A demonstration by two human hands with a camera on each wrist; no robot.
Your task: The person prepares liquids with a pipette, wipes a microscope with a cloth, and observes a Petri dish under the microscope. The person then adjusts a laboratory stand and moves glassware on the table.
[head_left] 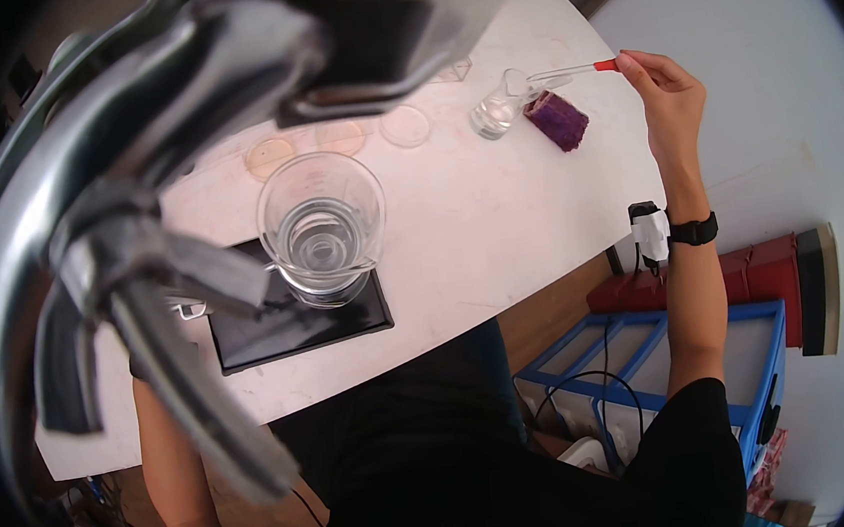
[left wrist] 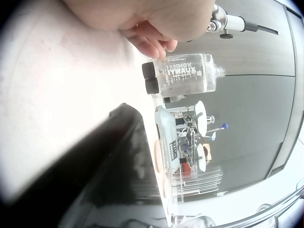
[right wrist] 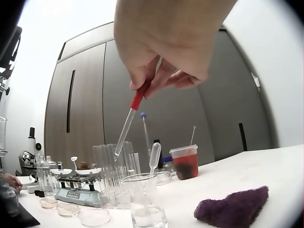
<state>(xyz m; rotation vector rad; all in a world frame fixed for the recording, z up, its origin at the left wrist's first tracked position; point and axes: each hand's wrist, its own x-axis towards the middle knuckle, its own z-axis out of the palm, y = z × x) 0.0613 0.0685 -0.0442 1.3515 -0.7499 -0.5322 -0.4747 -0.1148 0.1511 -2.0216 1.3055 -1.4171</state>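
Note:
My right hand pinches the red rubber bulb of a glass dropper between thumb and fingers. The dropper's tip points down toward a small glass beaker of clear liquid, close by its rim in the head view. A plastic pipette stands up at that beaker. Beside it lies a folded purple cloth. In the left wrist view my left hand rests low over the white table, fingers loosely bent, holding nothing visible. A clear bottle stands beyond its fingertips. The head view hides this hand behind metal.
A large beaker of water stands on a black tray. A blurred metal clamp blocks the left foreground. Shallow dishes, a balance scale, test tubes and a tub of red liquid stand farther back.

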